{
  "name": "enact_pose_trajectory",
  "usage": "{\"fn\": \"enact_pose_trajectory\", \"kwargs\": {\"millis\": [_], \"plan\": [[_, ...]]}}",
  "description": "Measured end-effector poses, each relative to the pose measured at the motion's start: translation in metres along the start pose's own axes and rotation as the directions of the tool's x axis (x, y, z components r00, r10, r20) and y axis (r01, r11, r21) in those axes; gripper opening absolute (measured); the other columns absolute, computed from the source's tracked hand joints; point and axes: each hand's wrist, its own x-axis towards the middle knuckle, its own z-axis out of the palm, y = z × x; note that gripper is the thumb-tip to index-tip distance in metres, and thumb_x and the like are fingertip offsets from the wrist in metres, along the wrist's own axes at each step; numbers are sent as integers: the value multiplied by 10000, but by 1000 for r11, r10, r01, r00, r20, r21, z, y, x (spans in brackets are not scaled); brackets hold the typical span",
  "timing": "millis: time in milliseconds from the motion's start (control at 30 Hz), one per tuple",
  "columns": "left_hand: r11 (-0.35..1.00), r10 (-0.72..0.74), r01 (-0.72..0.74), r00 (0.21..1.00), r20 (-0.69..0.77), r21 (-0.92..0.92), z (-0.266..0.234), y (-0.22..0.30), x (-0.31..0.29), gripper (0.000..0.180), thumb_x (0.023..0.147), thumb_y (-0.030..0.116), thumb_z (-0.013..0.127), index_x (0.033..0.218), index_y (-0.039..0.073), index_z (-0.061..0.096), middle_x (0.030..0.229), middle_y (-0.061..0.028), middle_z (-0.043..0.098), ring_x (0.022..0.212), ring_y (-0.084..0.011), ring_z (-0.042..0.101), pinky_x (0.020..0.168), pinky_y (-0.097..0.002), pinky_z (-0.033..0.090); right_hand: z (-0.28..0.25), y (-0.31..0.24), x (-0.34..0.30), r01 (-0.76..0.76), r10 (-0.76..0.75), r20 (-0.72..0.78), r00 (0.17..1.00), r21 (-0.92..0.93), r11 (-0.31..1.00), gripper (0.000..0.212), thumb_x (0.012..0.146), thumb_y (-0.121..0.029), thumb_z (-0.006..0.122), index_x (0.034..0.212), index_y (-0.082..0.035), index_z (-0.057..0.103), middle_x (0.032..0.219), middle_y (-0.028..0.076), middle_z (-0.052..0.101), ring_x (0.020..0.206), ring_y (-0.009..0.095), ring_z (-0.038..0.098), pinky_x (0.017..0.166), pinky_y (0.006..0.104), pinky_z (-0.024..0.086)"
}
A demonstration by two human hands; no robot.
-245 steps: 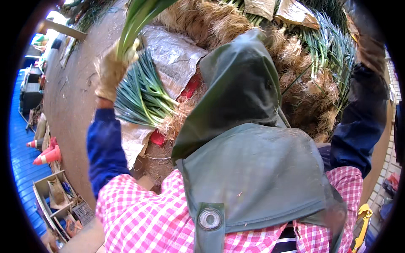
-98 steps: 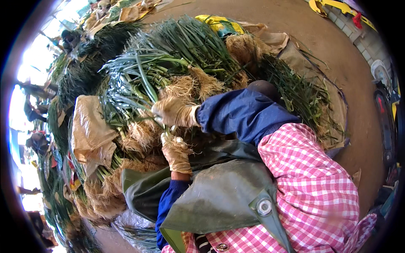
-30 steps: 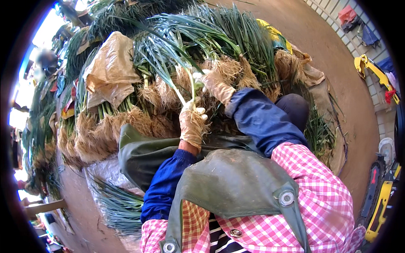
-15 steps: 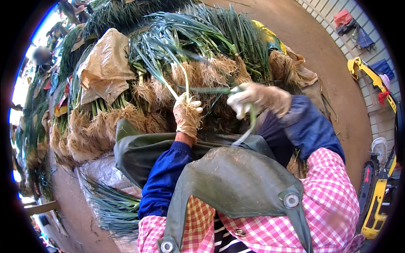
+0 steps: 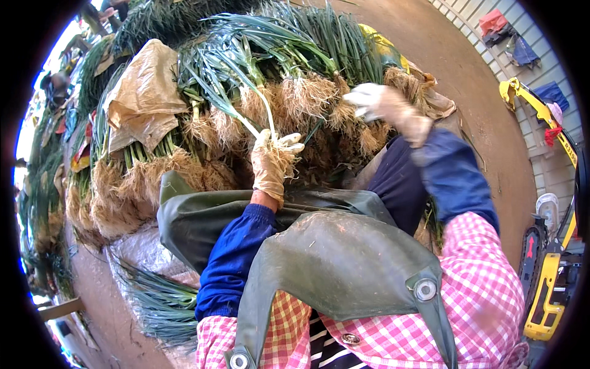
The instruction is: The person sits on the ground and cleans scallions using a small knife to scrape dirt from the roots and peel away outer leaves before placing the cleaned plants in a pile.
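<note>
My left hand [image 5: 272, 161], in a tan and white work glove, is closed round the root ends of two spring onions [image 5: 268, 112]. Their pale stalks rise from the fist and their long green leaves lean over the heap in front. My right hand [image 5: 386, 109], gloved the same way and blurred, is raised to the right above the roots, its fingers stretched out with nothing visible in them. Directly ahead lies a large heap of spring onions [image 5: 307, 95], tangled tan roots toward me and leaves pointing away.
A tan sack [image 5: 144, 89] covers part of the heap at left. Trimmed-looking green onions [image 5: 163, 304] lie on a pale plastic sheet [image 5: 150, 255] by my left side. A yellow digger-like machine [image 5: 544, 295] stands at right near a tiled wall [image 5: 550, 157]. My green apron [image 5: 344, 264] covers my lap.
My right hand has moved up and away to the right, and the green leaf strip it held is gone from it. My left hand keeps the onions in nearly the same place.
</note>
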Motion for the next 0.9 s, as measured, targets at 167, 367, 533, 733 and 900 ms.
{"fn": "enact_pose_trajectory", "kwargs": {"millis": [167,367,533,733,900], "plan": [[996,-37,47,991,129,-74,-25,-13,19,389,952,336,405,1084,-13,516,894,-187,633,770,-348,642,671,-458,567,123,-75,73,0,39,345,938,-113,994,331,873,-415,552,947,-106,646,850,66,651,765,166,640,586,333,504],[859,268,-322,945,187,397,-61,-20,34,334,931,297,493,1080,7,566,916,-118,627,849,-249,618,685,-398,542,160,-67,59,375,-406,136,904,207,904,281,869,-325,551,867,-60,644,763,114,667,622,210,603,555,326,456],[975,-178,192,975,131,-108,-9,-8,12,360,933,276,476,1083,-34,582,823,-125,614,712,-242,598,663,-346,513,98,-67,-4,-127,-342,788,512,464,877,232,844,-259,636,884,-31,640,756,61,684,541,73,545,482,210,421],[980,-166,157,984,68,122,3,-9,10,373,935,269,496,1082,-63,581,849,-124,636,687,-214,595,628,-315,493,87,5,75,268,-204,193,960,-419,868,299,824,-368,603,937,-101,676,862,95,661,805,223,633,692,377,513],[890,79,-129,988,129,438,-23,-23,18,266,893,225,596,1070,28,615,941,17,588,768,-90,531,667,-238,451,167,10,114,473,-484,-30,875,269,839,225,872,-197,572,1013,-54,671,819,81,651,799,224,613,755,307,499]]}}
